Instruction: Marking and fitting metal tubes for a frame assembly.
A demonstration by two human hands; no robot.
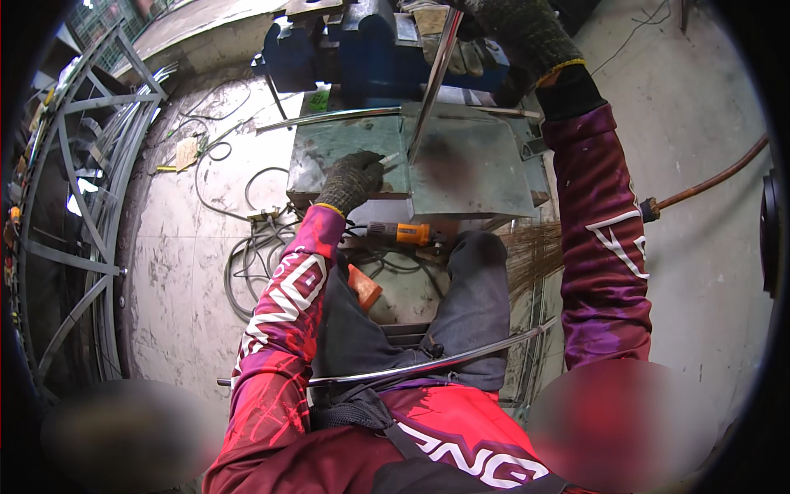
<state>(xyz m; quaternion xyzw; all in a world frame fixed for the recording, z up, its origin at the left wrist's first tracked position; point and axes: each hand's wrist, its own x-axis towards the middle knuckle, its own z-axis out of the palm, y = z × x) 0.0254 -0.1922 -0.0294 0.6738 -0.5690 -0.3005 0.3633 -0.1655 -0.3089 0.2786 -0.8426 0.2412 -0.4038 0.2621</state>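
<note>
My left hand (354, 181), in a dark knit glove, is closed over the low metal bench (329, 144). From its fingers sticks out a thin white stick (389, 158), close to the foot of a shiny metal tube (434, 78). That tube stands tilted, its lower end at the bench top. High up, my gloved right hand (527, 33) appears closed around its upper end; part of the fingers lies beyond the picture's edge. Another shiny tube (444, 358) lies across my lap.
A blue vise (366, 58) stands behind the bench, with a loose glove (471, 59) near it. Below the bench lie an orange angle grinder (407, 234), an orange block (363, 288) and coiled cables (239, 272). Broom bristles (533, 253) are at right, a metal rack (62, 165) at left.
</note>
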